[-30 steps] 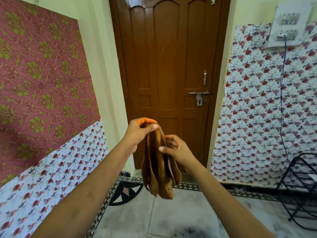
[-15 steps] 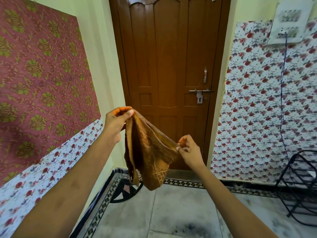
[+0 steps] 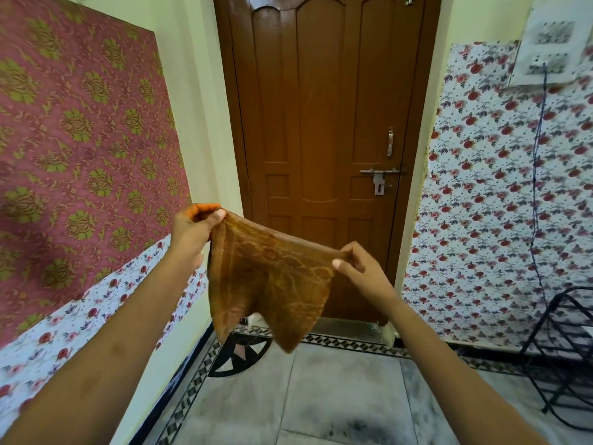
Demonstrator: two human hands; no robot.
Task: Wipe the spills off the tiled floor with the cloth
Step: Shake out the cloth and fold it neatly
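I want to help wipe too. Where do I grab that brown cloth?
Grab the cloth by its top corners, from above, as the left hand and right hand do. Its top edge is stretched and the rest hangs loose.

**A lived-in room at home, by the door**

This is a room in somebody's home, at its doorway. A brown panelled wooden door (image 3: 324, 149) with a steel sliding bolt (image 3: 380, 172) closes the far end, set between pale yellow painted walls (image 3: 199, 101). Maroon wallpaper with gold-green medallions (image 3: 80, 130) covers the left side, and white paper printed with red roses (image 3: 500, 203) covers the right. A white switchboard (image 3: 552, 49) hangs up high, a dark cord (image 3: 539, 175) trailing down from it. Underfoot, grey marbled floor tiles (image 3: 340, 390) run to a black-and-white diamond border (image 3: 349, 342). A black wire rack (image 3: 564, 348) stands at the right.
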